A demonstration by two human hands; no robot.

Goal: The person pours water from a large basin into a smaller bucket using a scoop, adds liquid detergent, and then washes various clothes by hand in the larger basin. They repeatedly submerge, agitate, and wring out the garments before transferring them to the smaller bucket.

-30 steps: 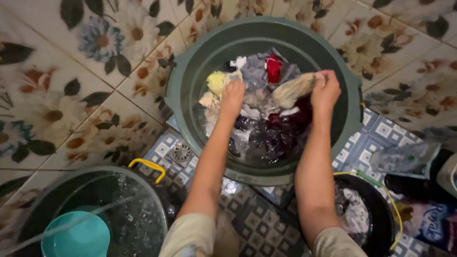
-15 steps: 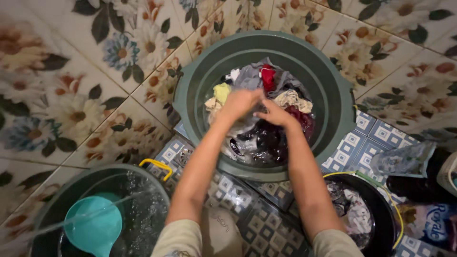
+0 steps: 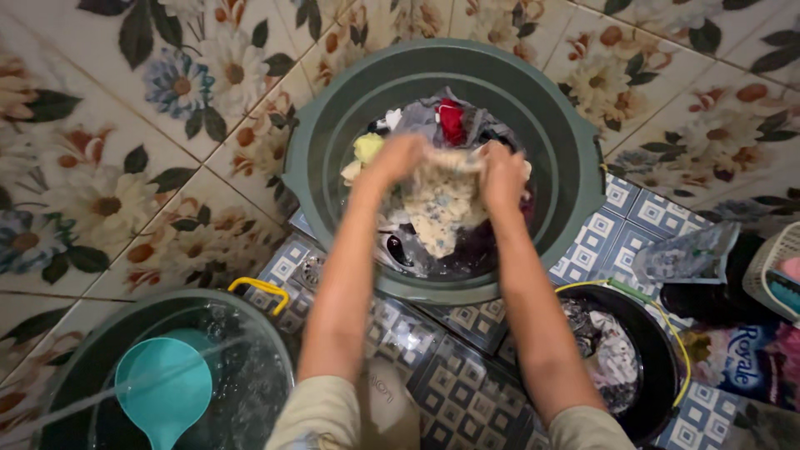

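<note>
Floral wall tiles (image 3: 108,167) in cream, orange and blue fill the upper part of the view, meeting a floor (image 3: 467,400) of small blue-and-white patterned tiles. Against the wall stands a big round grey-green tub (image 3: 575,167), holding water and a heap of wet laundry (image 3: 454,121) in red, yellow, grey and dark colours. At the lower left sits a bucket of water (image 3: 242,367) with a yellow handle (image 3: 260,287), a teal plastic dipper (image 3: 162,387) floating in it. At the lower right a smaller black basin (image 3: 658,367) with a yellow-green rim holds more wrung cloth (image 3: 612,354). Beyond it lie a clear plastic pouch (image 3: 687,254) and a purple printed packet (image 3: 750,358), with the corner of a white basket (image 3: 771,271) at the edge. A small round floor drain (image 3: 315,268) shows just beside the tub.

Above the tub's middle, a pale patterned cloth (image 3: 437,208) hangs between both hands, its lower end drooping toward the water. The left hand (image 3: 393,158) is clenched on the cloth's upper left edge; the right hand (image 3: 502,173) is clenched on its upper right edge, the two held near each other.
</note>
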